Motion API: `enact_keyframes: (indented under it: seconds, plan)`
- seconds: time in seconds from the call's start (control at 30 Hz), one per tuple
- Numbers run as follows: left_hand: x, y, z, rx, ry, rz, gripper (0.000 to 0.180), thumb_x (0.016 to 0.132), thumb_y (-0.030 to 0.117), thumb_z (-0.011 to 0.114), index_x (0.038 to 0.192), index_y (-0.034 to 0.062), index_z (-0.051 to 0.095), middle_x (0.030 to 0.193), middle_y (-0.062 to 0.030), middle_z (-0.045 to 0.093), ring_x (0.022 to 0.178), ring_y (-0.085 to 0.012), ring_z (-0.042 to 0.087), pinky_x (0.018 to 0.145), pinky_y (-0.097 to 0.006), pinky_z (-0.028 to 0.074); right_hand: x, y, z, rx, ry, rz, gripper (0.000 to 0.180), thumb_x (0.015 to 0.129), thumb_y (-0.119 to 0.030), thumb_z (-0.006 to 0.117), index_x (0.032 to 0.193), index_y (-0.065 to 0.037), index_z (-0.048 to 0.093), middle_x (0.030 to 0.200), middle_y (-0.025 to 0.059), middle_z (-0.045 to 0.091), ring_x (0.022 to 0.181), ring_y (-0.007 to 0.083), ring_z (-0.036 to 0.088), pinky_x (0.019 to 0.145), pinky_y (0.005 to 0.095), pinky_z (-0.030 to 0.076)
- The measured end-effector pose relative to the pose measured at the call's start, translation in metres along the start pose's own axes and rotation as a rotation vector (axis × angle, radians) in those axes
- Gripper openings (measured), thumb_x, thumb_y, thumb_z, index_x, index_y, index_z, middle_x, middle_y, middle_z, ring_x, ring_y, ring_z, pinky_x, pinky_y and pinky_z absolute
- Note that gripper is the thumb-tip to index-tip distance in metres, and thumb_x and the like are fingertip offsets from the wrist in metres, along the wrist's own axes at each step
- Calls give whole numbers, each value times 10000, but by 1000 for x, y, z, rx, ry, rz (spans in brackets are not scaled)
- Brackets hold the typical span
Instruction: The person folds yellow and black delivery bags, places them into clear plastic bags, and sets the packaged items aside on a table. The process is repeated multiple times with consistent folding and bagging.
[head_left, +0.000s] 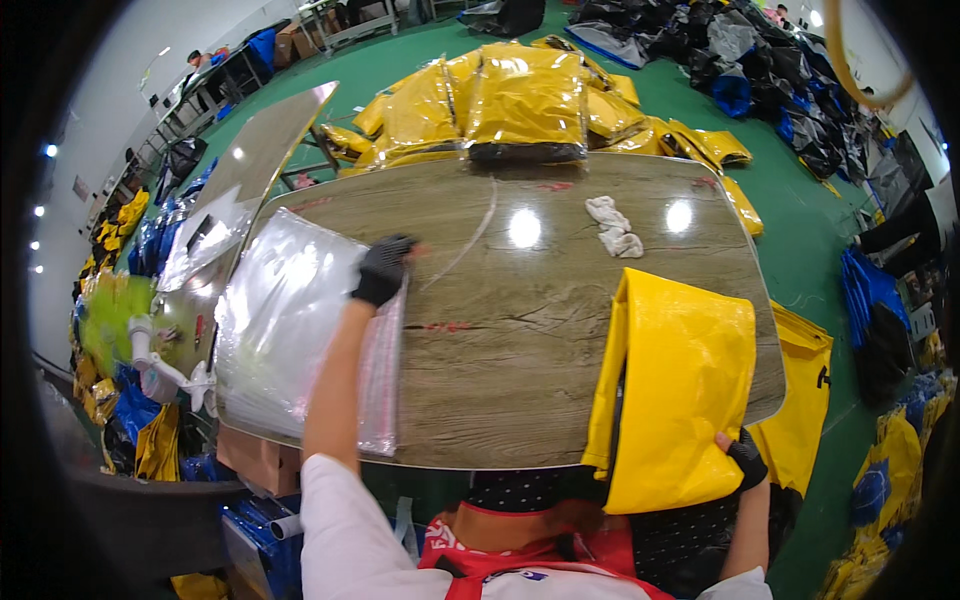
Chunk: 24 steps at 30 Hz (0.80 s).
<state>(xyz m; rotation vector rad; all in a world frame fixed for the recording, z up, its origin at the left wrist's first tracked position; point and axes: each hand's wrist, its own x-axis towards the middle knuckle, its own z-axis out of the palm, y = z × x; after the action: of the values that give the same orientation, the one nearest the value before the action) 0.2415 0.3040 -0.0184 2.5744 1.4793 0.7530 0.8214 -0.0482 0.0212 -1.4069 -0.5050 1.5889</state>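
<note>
While the right hand (pixel 745 458), in a black glove, grips the lower edge of a folded yellow waterproof garment (pixel 675 395) at the near right edge of the wood-grain table (pixel 520 340), the garment lies over that edge and partly on the tabletop. To the left, the left hand (pixel 382 270), also black-gloved, rests fingers down and closed on the top of a stack of clear plastic bags (pixel 290 330) lying on the table's left end. Farther across, a crumpled white cloth (pixel 613 227) sits near the far side, well apart from both hands. Beyond the far edge, a heap of bagged yellow garments (pixel 520 105) rests on the green floor (pixel 800 230).
</note>
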Motion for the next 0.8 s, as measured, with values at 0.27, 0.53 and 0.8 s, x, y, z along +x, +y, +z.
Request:
enact_keyframes:
  seconds: [0.27,0.53,0.8]
  plan:
    - [-172,-80,-70,322,-288,-371,469,934,445,406,1366,262,431,1487,-68,297,1368,-341,244,1117,-483,145,4,-4,13,-16,-113,-63,491,887,-206,580,1288,37,437,1217,144,564,1054,244,587,885,351,487]
    - [-120,101,7,5,-242,-48,490,917,394,425,1352,171,442,1441,-137,354,1313,-416,298,1098,-529,151,-28,12,40,173,-37,-112,474,911,-224,564,1310,-7,431,1224,141,573,1077,264,590,909,385,490]
    - [-134,216,10,98,-268,166,572,880,461,479,1355,144,435,1428,-197,346,1329,-426,263,1100,-558,99,-94,18,70,279,-73,-94,519,845,-131,622,1306,1,422,1231,151,559,1052,273,598,898,372,495]
